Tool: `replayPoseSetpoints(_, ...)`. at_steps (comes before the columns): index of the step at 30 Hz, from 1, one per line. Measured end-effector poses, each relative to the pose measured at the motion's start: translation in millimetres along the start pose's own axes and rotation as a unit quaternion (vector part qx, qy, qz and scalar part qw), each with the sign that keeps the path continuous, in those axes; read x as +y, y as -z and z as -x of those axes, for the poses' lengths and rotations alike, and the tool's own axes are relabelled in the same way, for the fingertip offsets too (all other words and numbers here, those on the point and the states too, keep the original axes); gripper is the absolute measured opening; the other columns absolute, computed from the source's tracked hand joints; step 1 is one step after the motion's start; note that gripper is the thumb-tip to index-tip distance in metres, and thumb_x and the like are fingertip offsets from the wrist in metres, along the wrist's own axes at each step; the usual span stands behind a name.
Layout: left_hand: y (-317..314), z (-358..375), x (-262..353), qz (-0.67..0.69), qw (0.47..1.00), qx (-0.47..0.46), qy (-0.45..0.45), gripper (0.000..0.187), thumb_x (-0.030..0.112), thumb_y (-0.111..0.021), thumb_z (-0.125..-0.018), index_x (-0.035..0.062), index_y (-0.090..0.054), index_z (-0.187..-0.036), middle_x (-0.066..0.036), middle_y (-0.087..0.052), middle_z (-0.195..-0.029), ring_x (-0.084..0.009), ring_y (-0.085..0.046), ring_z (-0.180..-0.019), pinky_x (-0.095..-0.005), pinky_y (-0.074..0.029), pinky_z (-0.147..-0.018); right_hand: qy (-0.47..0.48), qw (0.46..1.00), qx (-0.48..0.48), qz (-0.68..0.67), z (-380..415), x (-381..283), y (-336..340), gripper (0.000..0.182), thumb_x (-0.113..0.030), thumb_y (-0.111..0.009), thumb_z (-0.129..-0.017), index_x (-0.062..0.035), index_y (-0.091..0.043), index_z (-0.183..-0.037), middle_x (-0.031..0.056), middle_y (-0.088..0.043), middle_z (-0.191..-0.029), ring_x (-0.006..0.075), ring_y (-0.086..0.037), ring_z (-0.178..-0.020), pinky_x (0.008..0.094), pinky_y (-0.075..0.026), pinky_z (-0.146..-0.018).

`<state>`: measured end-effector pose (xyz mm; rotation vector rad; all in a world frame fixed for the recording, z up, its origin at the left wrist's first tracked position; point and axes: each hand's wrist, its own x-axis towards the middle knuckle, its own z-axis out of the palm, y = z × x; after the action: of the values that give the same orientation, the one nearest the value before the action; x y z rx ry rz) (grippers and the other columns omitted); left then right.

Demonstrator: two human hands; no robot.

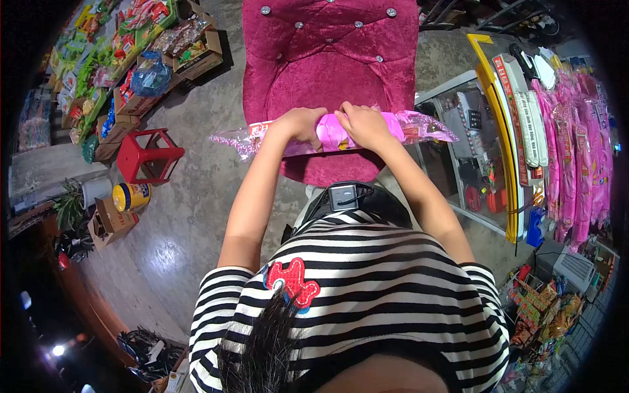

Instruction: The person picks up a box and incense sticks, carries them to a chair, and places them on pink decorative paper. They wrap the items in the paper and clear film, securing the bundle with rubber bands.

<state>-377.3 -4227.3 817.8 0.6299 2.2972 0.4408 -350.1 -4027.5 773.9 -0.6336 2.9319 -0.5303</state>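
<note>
A long pink package in clear plastic wrap (pixel 333 134) lies crosswise over the seat of a magenta velvet chair (pixel 327 72). Its clear, pink-patterned wrapper ends stick out to both sides. My left hand (pixel 300 124) grips the package left of its middle, fingers curled over the top. Just right of the middle, my right hand (pixel 364 126) holds it too, with its fingers bent over the pink part. What exactly is inside the wrapper I cannot make out.
To the left stand a red plastic stool (pixel 149 156), a yellow tub (pixel 132 196) and cardboard boxes of packaged goods (pixel 196 52). On the right are a glass display case (pixel 458 144) and many similar pink packages (pixel 576 150), with snack packs (pixel 540 308) below.
</note>
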Motion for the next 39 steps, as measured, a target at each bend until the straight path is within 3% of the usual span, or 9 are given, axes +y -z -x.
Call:
replayPoseSetpoints(7, -2.7, -9.9, -12.2, 0.098, 0.995, -0.004, -0.006, 0.099, 0.024, -0.087, -0.054, 0.0128, -0.04, -0.139, -0.018, -0.057, -0.126, -0.0347, -0.054, -0.118, -0.0431, -0.044, -0.097, -0.002, 1.0, -0.006, -0.007, -19.2, 10.6, -0.8, 0.037, -0.039, -0.041, -0.097, -0.0059, -0.057, -0.1, 0.0184, -0.067, -0.093, 0.0364, -0.065, -0.089, 0.0524, -0.046, -0.079)
replayPoseSetpoints(10, -4.9, 1.9, -0.8, 0.025, 0.988, 0.142, 0.054, 0.086, 0.02, -0.082, -0.063, 0.0283, -0.042, -0.139, -0.006, -0.046, -0.138, -0.0281, -0.039, -0.132, -0.0535, -0.031, -0.104, -0.047, 0.997, -0.012, -0.063, -38.9, 20.7, -5.7, 0.036, -0.037, -0.042, -0.096, -0.0056, -0.058, -0.101, 0.0182, -0.066, -0.097, 0.037, -0.064, -0.091, 0.0509, -0.047, -0.08)
replayPoseSetpoints(18, -56.6, -7.5, -16.2, -0.005, 0.926, 0.376, -0.044, 0.037, 0.015, -0.051, -0.091, 0.0223, -0.058, -0.126, -0.007, -0.058, -0.125, -0.0271, -0.053, -0.119, -0.0465, -0.034, -0.103, 0.033, 0.991, 0.116, -0.058, -39.9, 9.8, 11.8, 0.022, -0.024, -0.053, -0.092, -0.0061, -0.06, -0.102, 0.0132, -0.064, -0.1, 0.0316, -0.059, -0.099, 0.0432, -0.043, -0.088)
replayPoseSetpoints(21, -68.8, -5.2, -16.2, -0.016, 0.898, 0.437, -0.048, 0.036, 0.015, -0.049, -0.092, 0.02, -0.058, -0.127, -0.008, -0.058, -0.127, -0.0265, -0.052, -0.12, -0.0461, -0.032, -0.107, 0.058, 0.979, 0.162, -0.114, -16.0, -11.0, 12.6, 0.028, -0.025, -0.053, -0.092, -0.0051, -0.06, -0.109, 0.0141, -0.063, -0.106, 0.0314, -0.058, -0.104, 0.043, -0.042, -0.091)
replayPoseSetpoints(23, -72.6, -6.3, -15.8, 0.0, 0.897, 0.44, -0.041, 0.034, 0.017, -0.048, -0.093, 0.0178, -0.058, -0.126, -0.009, -0.058, -0.126, -0.0263, -0.051, -0.122, -0.0468, -0.029, -0.109, 0.062, 0.986, 0.094, -0.126, -6.1, -16.3, 1.1, 0.036, -0.028, -0.052, -0.093, -0.0054, -0.056, -0.121, 0.0151, -0.059, -0.117, 0.0313, -0.053, -0.113, 0.0438, -0.037, -0.1)
replayPoseSetpoints(27, -75.0, -7.8, -21.2, 0.004, 0.878, 0.478, -0.034, 0.034, 0.026, -0.048, -0.095, 0.0157, -0.058, -0.126, -0.01, -0.057, -0.128, -0.0263, -0.047, -0.127, -0.0478, -0.025, -0.111, 0.099, 0.987, 0.129, 0.0, 1.6, -15.6, -21.4, 0.042, -0.031, -0.05, -0.094, -0.007, -0.052, -0.128, 0.0142, -0.055, -0.126, 0.0294, -0.048, -0.122, 0.0458, -0.03, -0.107)
replayPoseSetpoints(34, -83.2, 55.1, -100.9, -0.139, 0.81, 0.506, 0.262, 0.045, 0.047, -0.047, -0.094, 0.0263, -0.051, -0.134, -0.011, -0.043, -0.143, -0.0338, -0.034, -0.136, -0.0648, -0.01, -0.109, 0.096, 0.987, 0.129, -0.008, 2.6, -15.8, -20.5, 0.042, -0.033, -0.05, -0.094, -0.0086, -0.052, -0.129, 0.0137, -0.055, -0.128, 0.0285, -0.048, -0.123, 0.0462, -0.028, -0.108)
replayPoseSetpoints(36, -102.4, 78.4, -136.7, -0.081, 0.766, 0.502, 0.393, 0.055, 0.05, -0.046, -0.094, 0.0253, -0.038, -0.143, -0.012, -0.036, -0.148, -0.0368, -0.029, -0.138, -0.0611, -0.013, -0.111, 0.097, 0.987, 0.131, -0.008, 3.1, -15.8, -20.9, 0.042, -0.033, -0.05, -0.094, -0.0084, -0.052, -0.129, 0.0137, -0.055, -0.127, 0.0285, -0.048, -0.122, 0.0462, -0.029, -0.108)
replayPoseSetpoints(39, -130.6, 105.3, -157.8, 0.123, 0.699, 0.563, 0.423, 0.069, 0.055, -0.047, -0.093, 0.0196, -0.026, -0.149, -0.012, -0.027, -0.153, -0.0343, -0.022, -0.142, -0.0553, -0.016, -0.113, 0.097, 0.986, 0.133, -0.002, 2.3, -15.3, -21.6, 0.043, -0.033, -0.05, -0.094, -0.008, -0.052, -0.128, 0.0135, -0.055, -0.127, 0.0285, -0.048, -0.122, 0.0461, -0.029, -0.108)
